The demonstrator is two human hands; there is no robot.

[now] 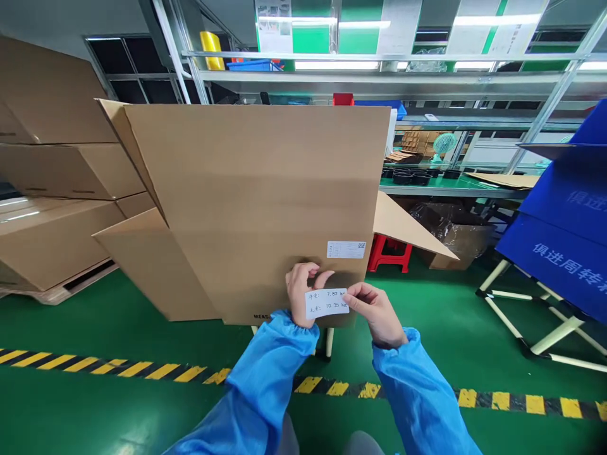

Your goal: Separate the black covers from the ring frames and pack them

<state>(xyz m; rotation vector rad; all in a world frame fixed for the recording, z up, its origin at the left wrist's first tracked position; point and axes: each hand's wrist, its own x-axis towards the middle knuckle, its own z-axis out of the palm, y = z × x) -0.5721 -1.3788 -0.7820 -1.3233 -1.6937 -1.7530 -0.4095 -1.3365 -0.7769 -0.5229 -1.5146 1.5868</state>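
Note:
A small white label [324,304] with handwritten weights in kg is pinched at its right edge between the thumb and fingers of my right hand [374,309]. My left hand [301,292] is behind the label's left end, which covers part of the palm. Its fingers curl loosely towards the box wall, with the thumb apart from them. In front of both hands stands a large brown cardboard box [256,189] with flaps spread out at its sides. A printed white sticker [346,249] is on its near wall, just above my hands.
Large cardboard boxes [52,164] are stacked on a pallet at left. A blue box [564,215] rests on a tube stand at right. Behind are metal shelving [379,76] and a green bench [446,183], with a red stool [389,253] below. Yellow-black tape [142,370] crosses the floor.

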